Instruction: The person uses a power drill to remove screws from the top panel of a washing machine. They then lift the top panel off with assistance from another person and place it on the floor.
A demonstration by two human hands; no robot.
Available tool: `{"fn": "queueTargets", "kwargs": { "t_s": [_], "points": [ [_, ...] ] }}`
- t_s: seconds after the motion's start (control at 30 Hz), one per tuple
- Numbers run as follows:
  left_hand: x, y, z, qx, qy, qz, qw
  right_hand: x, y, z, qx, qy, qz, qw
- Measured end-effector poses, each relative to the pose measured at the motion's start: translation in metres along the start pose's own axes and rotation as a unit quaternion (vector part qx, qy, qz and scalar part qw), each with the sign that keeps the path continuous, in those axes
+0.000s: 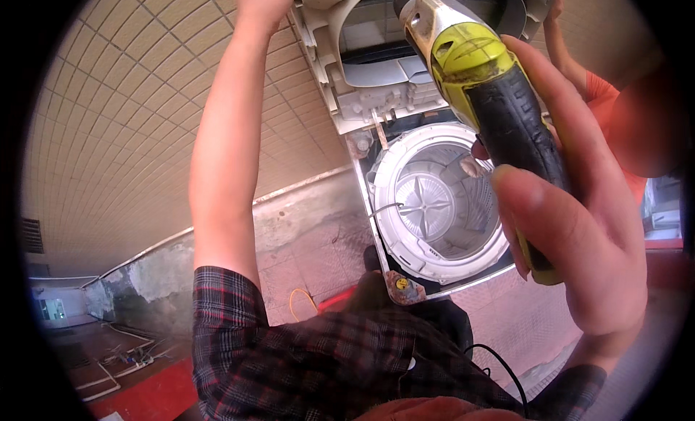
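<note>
My right hand point(575, 225) is closed round a yellow-and-black power tool point(478, 59), held up close to the camera with its nose toward the top. My left hand point(264, 8) is raised at the top edge beside a light plastic top panel point(362, 102); its fingertips are out of frame. The panel stands lifted at the back of a top-loading washing machine, whose open round tub point(423, 207) shows below the tool. A rusty patch point(405, 291) marks the machine's front corner.
A co-worker in orange point(619, 131) stands at the right, an arm raised by the panel. A tiled wall point(123, 124) rises at the left. A yellow cord point(304, 294) and red object point(340, 298) lie on the pink floor. Pipes point(123, 363) lie lower left.
</note>
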State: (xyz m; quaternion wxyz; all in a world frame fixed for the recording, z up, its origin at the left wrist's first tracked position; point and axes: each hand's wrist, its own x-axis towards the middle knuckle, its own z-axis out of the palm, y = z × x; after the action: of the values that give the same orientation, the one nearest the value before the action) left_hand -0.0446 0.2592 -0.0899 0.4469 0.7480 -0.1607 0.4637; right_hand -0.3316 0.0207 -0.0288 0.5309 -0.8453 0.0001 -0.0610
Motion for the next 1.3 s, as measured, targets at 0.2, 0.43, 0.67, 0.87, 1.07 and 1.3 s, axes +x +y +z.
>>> {"fn": "queueTargets", "kwargs": {
  "t_s": [0.2, 0.43, 0.67, 0.87, 1.07, 1.3],
  "points": [
    [0.003, -0.012, 0.014, -0.178, -0.046, -0.069, 0.981, 0.002, -0.006, 0.006, -0.041, 0.024, -0.001, 0.999],
    [0.005, -0.014, 0.022, -0.201, -0.044, -0.079, 0.975, 0.0, -0.011, 0.001, -0.067, 0.002, 0.021, 0.998],
    [0.007, -0.015, 0.022, -0.21, -0.04, -0.082, 0.973, 0.001, -0.011, -0.002, -0.064, -0.003, 0.021, 0.998],
    [0.003, -0.021, 0.018, -0.204, -0.04, -0.086, 0.974, 0.004, -0.006, 0.009, -0.097, 0.023, 0.002, 0.995],
    [0.005, -0.019, 0.021, -0.21, -0.035, -0.084, 0.973, 0.003, -0.004, 0.007, -0.074, 0.012, -0.002, 0.997],
    [0.006, -0.021, 0.021, -0.212, -0.031, -0.086, 0.973, 0.004, -0.009, 0.001, -0.082, -0.012, 0.021, 0.996]
  ]
}}
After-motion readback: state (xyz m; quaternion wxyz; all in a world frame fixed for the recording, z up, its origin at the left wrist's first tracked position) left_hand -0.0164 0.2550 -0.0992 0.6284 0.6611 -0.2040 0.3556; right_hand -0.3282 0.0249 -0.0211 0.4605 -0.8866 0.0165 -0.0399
